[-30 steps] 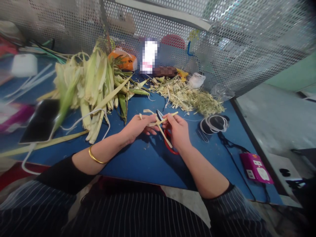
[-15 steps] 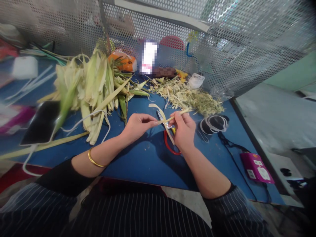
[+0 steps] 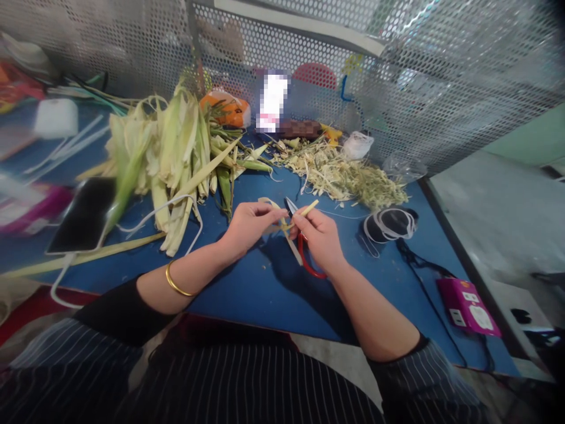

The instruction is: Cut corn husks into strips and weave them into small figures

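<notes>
My left hand point(image 3: 249, 228) is closed in a pinch on pale, crossed strips that look like corn husk. Close to its fingertips, my right hand point(image 3: 321, 235) pinches a yellowish husk strip point(image 3: 311, 207), whose end sticks out past the thumb. Another narrow strip point(image 3: 295, 250) hangs down between the hands. Beneath them, scissors point(image 3: 314, 272) with red handles lie on the blue table, partly covered by my right hand. The exact crossing of the strips is partly hidden by fingers. A big bundle of corn husks point(image 3: 170, 159) lies to the left.
Husk scraps point(image 3: 344, 176) are heaped at the back right. A black spool with white cord point(image 3: 388, 225) and a magenta power socket point(image 3: 468, 306) are on the right. A dark phone point(image 3: 82, 215) with a white cable lies left. A perforated metal screen point(image 3: 282, 47) stands behind.
My hands have come closer together, and less of the strip sticks out past my right hand. The whole scene has shifted slightly to the right in view.
</notes>
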Demonstrator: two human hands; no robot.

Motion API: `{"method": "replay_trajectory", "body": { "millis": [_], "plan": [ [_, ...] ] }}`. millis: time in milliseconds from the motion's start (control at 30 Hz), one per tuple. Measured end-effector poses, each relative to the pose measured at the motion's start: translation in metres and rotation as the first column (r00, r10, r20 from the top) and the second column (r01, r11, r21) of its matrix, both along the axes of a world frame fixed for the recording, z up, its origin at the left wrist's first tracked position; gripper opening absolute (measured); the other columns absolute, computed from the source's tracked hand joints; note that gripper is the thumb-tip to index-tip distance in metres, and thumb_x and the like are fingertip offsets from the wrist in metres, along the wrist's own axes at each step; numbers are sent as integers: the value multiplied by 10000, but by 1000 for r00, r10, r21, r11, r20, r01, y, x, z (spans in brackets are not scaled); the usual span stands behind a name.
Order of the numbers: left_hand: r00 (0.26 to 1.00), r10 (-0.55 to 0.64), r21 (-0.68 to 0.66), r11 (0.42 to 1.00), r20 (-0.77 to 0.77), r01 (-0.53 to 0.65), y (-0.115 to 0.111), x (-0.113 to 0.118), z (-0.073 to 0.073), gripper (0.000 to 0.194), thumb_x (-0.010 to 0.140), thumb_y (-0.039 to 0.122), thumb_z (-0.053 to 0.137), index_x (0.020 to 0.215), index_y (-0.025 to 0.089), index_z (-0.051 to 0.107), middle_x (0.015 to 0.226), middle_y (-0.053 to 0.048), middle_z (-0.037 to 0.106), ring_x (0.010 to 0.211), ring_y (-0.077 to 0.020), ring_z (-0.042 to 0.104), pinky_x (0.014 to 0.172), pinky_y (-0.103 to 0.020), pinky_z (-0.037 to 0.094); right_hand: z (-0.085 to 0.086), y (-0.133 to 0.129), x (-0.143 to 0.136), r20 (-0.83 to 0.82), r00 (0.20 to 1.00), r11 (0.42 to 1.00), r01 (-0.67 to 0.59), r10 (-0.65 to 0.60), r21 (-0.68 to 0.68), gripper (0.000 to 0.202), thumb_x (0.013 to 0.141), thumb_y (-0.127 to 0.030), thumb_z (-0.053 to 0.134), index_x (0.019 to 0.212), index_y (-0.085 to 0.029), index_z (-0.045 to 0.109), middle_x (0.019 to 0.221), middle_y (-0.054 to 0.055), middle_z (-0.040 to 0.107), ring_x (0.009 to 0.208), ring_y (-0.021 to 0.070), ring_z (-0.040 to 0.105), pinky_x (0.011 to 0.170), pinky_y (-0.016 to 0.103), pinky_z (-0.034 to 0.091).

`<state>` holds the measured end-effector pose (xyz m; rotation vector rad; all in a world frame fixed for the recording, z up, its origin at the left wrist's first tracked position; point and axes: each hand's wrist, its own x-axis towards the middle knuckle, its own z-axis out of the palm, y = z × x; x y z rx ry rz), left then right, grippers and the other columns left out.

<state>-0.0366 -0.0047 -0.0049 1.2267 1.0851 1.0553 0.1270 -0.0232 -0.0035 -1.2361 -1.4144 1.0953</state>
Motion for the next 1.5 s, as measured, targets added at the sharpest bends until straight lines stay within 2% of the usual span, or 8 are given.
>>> {"method": "replay_trajectory", "body": {
  "millis": [333,467,567,700,933,1100,1267,1500],
  "plan": [
    [941,289,-105,956,175,-274,11,-7,0,205,756,378,690,772,173,693,734,-23,643,638,-92,554,572,-199,440,0,4,1,-167,986,988,-17,-10,-156,262,767,-428,662,680,-193,584,540,-35,554,491,89,510,521,229,465],
    [911,404,153,898,86,-413,10,-11,5,259,791,373,657,973,194,700,940,-46,695,784,-128,613,682,-227,475,-2,5,3,-142,990,991,-7,-12,-134,277,790,-427,644,663,-189,579,517,-40,544,468,83,494,503,220,443],
    [956,237,415,898,-173,-147,5,-10,9,248,798,370,661,974,212,735,1009,-52,720,928,-169,629,836,-266,463,-1,4,4,-76,997,995,-1,-6,-99,295,802,-428,639,644,-185,582,509,-39,543,463,84,485,505,227,431],
    [883,-82,332,907,-462,258,0,-6,4,201,782,399,664,843,244,775,821,-23,744,762,-170,649,737,-268,461,2,3,2,22,1000,999,1,0,-52,250,801,-402,648,687,-180,628,557,-31,580,506,95,512,548,243,447],
    [936,-11,247,963,-351,104,8,-8,-2,196,766,367,649,740,191,732,689,-17,674,613,-125,544,582,-245,393,3,7,11,131,989,997,62,-68,51,235,859,-406,580,813,-189,656,682,-7,638,635,120,592,663,265,476],
    [980,79,141,989,-184,-53,12,-8,-2,213,744,384,675,722,173,676,625,1,586,546,-98,466,538,-234,371,6,9,15,259,965,999,-40,45,-25,222,832,-387,614,752,-181,644,629,-15,622,561,124,600,587,249,459],
    [985,-89,-119,990,-147,72,8,-7,10,341,840,442,581,662,158,642,586,-19,572,507,-84,485,523,-221,381,5,10,15,364,930,995,17,-50,94,202,855,-321,576,714,-186,628,585,-30,592,535,112,557,585,240,427],
    [954,-243,-208,956,-174,205,8,-10,13,306,814,369,637,619,134,617,594,-43,632,489,-83,542,518,-216,417,1,9,18,581,803,920,-114,-137,376,184,909,-290,531,787,-200,634,764,9,647,709,136,574,700,263,414]
  ]
}}
